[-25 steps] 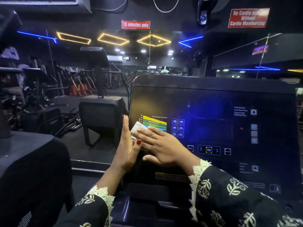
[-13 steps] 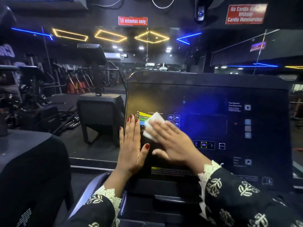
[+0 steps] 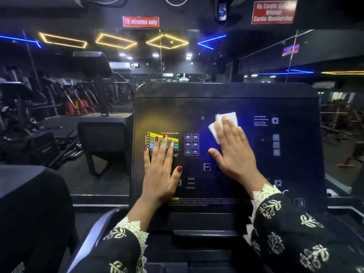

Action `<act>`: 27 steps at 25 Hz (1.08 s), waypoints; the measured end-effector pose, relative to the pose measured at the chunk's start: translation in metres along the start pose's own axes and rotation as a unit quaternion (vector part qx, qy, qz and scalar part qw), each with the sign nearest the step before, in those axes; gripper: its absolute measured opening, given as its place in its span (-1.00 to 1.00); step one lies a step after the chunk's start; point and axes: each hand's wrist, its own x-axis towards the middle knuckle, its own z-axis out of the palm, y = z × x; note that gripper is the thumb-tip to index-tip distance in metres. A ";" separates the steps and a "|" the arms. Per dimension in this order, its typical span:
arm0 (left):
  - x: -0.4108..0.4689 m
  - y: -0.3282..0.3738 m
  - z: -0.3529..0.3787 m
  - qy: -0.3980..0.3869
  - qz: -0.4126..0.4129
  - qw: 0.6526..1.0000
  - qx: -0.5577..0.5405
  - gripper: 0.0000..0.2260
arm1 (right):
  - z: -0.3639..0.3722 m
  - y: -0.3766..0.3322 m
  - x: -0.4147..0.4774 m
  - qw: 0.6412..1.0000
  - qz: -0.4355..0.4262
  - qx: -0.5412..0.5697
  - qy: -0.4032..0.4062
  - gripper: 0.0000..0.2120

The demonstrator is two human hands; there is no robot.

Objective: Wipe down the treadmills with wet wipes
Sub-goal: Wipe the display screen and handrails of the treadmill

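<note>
A black treadmill console fills the middle of the head view, with a coloured chart and small icon buttons on its left half. A white wet wipe lies flat on the upper middle of the panel. My right hand presses on the wipe with straight fingers, covering its lower part. My left hand rests flat on the panel's left side, fingertips over the coloured chart, holding nothing.
A second treadmill console stands close at the left. A mirror wall ahead reflects gym machines and ceiling lights. Red signs hang above. The console's lower tray edge sits between my sleeves.
My right hand has slid the wipe from the panel's left edge, up and right to the upper middle. My left hand has moved from the console's side edge onto the panel face.
</note>
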 end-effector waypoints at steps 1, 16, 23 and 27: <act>0.001 0.002 0.002 0.000 -0.001 1.000 0.003 -0.30 | -0.001 0.003 -0.001 0.998 0.063 0.018 0.004 -0.28; 0.027 0.067 0.030 0.002 0.051 0.999 0.012 -0.37 | -0.001 0.025 -0.050 0.999 0.001 0.011 -0.033 -0.23; 0.036 0.094 0.042 -0.009 0.077 0.997 0.011 -0.38 | -0.010 0.105 -0.056 0.990 0.138 0.007 -0.006 -0.28; 0.034 0.108 0.051 -0.024 0.085 0.996 0.023 -0.38 | -0.009 0.093 -0.061 0.976 0.217 0.019 -0.006 -0.24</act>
